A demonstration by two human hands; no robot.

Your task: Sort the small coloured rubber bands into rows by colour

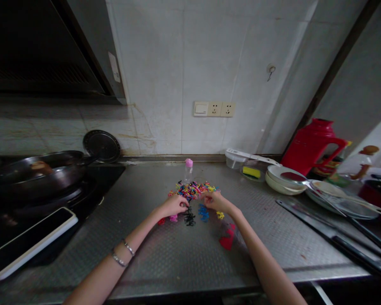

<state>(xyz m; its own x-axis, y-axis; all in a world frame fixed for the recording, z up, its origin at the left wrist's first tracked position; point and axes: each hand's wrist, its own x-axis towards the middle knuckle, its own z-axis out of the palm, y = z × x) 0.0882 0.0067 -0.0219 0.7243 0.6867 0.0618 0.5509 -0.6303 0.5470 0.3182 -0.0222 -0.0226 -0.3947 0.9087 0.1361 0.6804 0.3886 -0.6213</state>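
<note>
A mixed heap of small, multicoloured rubber bands (193, 189) lies on the metal counter. My left hand (175, 205) is at the heap's near left side, fingers curled in a pinch just above a pile of black bands (189, 217). At the heap's near right edge, my right hand (215, 201) has its fingertips drawn together; anything between them is too small to make out. Blue bands (203, 212) lie between the hands. Yellow bands (220, 215) sit below my right hand, and pink bands (173, 217) and red bands (161, 221) beside my left wrist.
A small clear bottle with a pink cap (189, 169) stands behind the heap. A clear bag with red print (227, 237) lies by my right forearm. To the left are a wok (51, 178) and a phone (31, 241); to the right, bowls (284, 182), a knife (317, 224) and a red thermos (311, 146).
</note>
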